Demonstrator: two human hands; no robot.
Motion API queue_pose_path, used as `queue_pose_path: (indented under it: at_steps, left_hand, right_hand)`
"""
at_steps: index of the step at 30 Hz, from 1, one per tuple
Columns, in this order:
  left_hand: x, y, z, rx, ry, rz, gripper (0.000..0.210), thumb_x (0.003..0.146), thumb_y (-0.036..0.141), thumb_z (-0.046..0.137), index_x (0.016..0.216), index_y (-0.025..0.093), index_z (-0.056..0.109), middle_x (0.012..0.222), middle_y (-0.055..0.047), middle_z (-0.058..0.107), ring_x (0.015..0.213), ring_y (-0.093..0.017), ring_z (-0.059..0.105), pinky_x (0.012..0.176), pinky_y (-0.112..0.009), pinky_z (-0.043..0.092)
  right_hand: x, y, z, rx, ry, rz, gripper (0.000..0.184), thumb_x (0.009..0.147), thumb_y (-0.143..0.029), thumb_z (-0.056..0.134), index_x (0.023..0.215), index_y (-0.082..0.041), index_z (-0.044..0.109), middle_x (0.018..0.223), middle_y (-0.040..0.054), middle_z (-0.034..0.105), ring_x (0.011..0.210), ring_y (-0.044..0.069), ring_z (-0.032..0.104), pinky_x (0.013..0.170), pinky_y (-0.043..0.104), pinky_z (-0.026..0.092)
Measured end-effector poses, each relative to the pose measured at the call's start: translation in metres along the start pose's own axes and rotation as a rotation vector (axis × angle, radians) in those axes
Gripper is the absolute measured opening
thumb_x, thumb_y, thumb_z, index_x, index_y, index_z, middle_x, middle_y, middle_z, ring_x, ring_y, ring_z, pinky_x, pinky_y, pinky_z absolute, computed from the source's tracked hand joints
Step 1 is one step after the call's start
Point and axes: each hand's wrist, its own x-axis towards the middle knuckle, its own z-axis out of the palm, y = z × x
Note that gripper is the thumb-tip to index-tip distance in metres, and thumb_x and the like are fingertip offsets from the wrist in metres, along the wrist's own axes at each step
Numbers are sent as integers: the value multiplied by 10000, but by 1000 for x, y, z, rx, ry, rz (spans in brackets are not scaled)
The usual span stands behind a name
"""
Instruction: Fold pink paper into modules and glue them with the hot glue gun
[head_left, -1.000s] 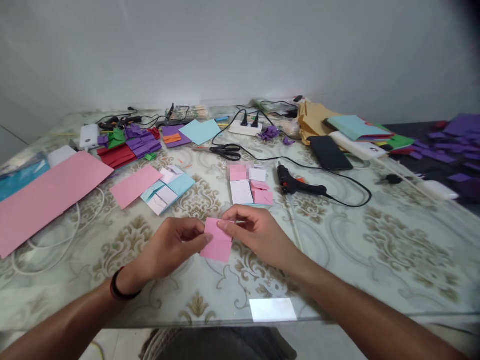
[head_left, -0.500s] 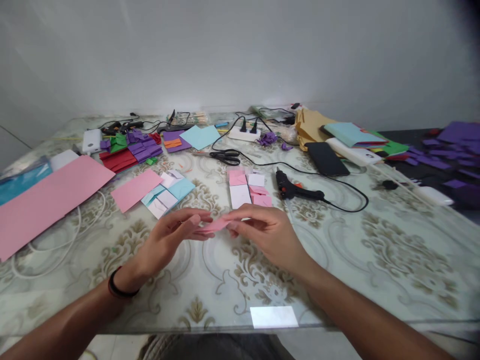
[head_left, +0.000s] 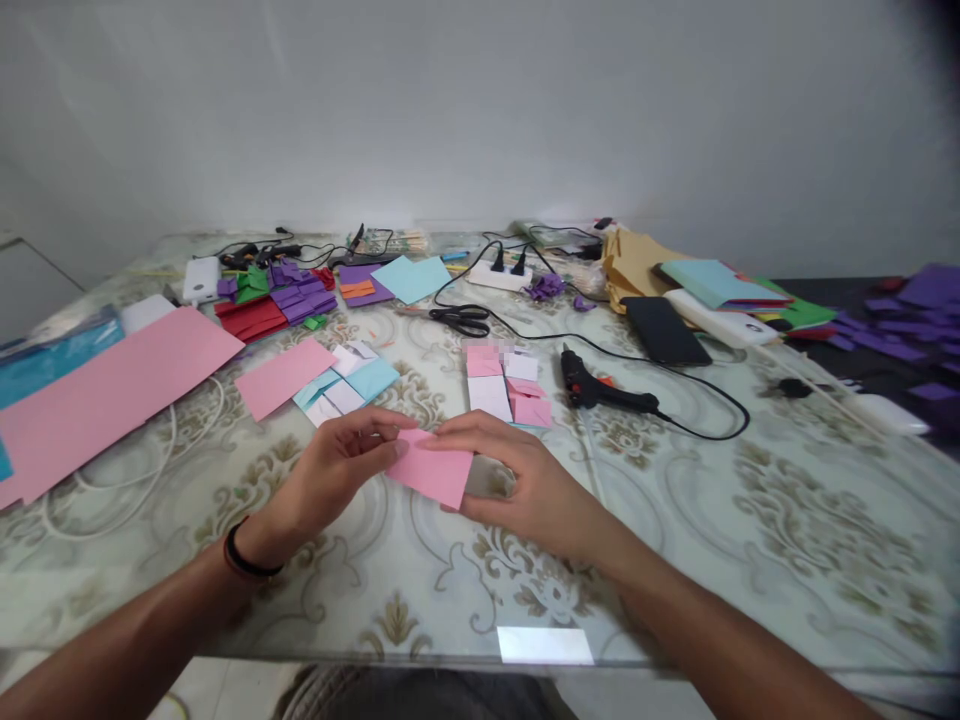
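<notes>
A small piece of pink paper (head_left: 433, 467) is held above the table between both hands, its broad face turned towards me. My left hand (head_left: 352, 450) pinches its left edge, thumb on the front. Fingers of my right hand (head_left: 504, 468) lie along its top edge, while the thumb is at the lower right corner. Just beyond the hands are two groups of folded paper: a white and light blue one (head_left: 346, 380) to the left, beside a flat pink sheet (head_left: 285, 377), and a pink and white one (head_left: 487, 396) to the right.
A black glue gun (head_left: 607, 390) lies to the right, its cord curving behind. Scissors (head_left: 459, 318), a power strip (head_left: 491, 274) and a black phone (head_left: 666, 330) sit farther back. Large pink sheets (head_left: 124, 390) cover the left side. Purple paper pieces (head_left: 877, 330) lie far right.
The pink paper has turned from nearly edge-on to showing its broad face. My right thumb has moved down to its lower corner, and the view has shifted slightly.
</notes>
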Motion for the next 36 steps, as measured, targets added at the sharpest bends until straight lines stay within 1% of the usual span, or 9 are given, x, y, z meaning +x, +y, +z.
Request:
queue_pose_path:
  at_steps: [3,8,12,15,18,22,24,32,36]
  left_hand:
    - [-2,3,1,29,21,40,173,912,249,786,1078,253,834,934,-35,789,787,-120,658,681,-199,484]
    - [-2,5,-1,115,74,36,169,915,264,770,1072,234,825,863,-20,748,707,-108,619,605,-193,451]
    - [-2,6,1,149,58,48,146,919,258,746,1033,209,823,914,-42,776,714,-126,643,597,-210,476]
    - [-2,7,1,163,29,73,101,931,234,722,948,188,811,930,-54,783,791,-151,676,671,-233,525]
    - [-4,11,0,149,-40,115,111,949,234,726,1031,203,796,988,-54,771,893,-160,689,768,-248,556]
    - [-7,16,-2,192,-142,218,361,889,215,826,1234,290,754,1195,-43,736,1103,-172,677,975,-278,551]
    - [-8,18,-3,248,-154,268,432,872,198,843,1275,314,738,1222,-39,731,1112,-168,674,984,-275,549]
    - [-12,16,-4,423,-64,433,222,904,214,810,1114,285,824,1139,-57,791,1050,-199,735,950,-307,582]
    - [-13,16,-2,466,-40,470,203,901,213,813,1087,291,839,1107,-57,821,1011,-212,769,906,-317,610]
  right_hand:
    - [0,-1,0,10,-19,12,492,833,-126,812,1287,-301,739,1291,70,700,1205,233,683,1066,405,538]
    - [-1,-1,0,20,-28,105,379,874,-230,817,1242,-310,771,1347,85,690,1242,253,678,1069,433,549]
    - [-1,-1,0,32,10,89,350,874,-189,795,1200,-319,793,1355,74,715,1247,260,675,1113,474,508]
    - [0,-1,-2,67,31,97,299,882,-180,780,1148,-309,817,1260,69,758,1162,247,704,1045,437,537]
    - [1,-3,-4,110,34,134,250,896,-208,778,1126,-291,830,1098,57,784,1013,220,725,930,378,557]
    - [1,-2,-7,184,73,150,201,926,-252,758,1105,-285,844,968,44,772,879,192,704,819,333,546]
    - [1,-1,-7,225,95,126,187,939,-255,749,1091,-293,852,951,43,773,864,187,695,815,328,539]
    - [0,1,-6,356,65,79,281,894,-396,833,1168,-334,836,1075,67,784,976,220,696,908,380,532]
    - [-1,-3,-3,409,33,100,287,874,-438,847,1143,-339,844,1033,64,785,976,226,699,895,392,535]
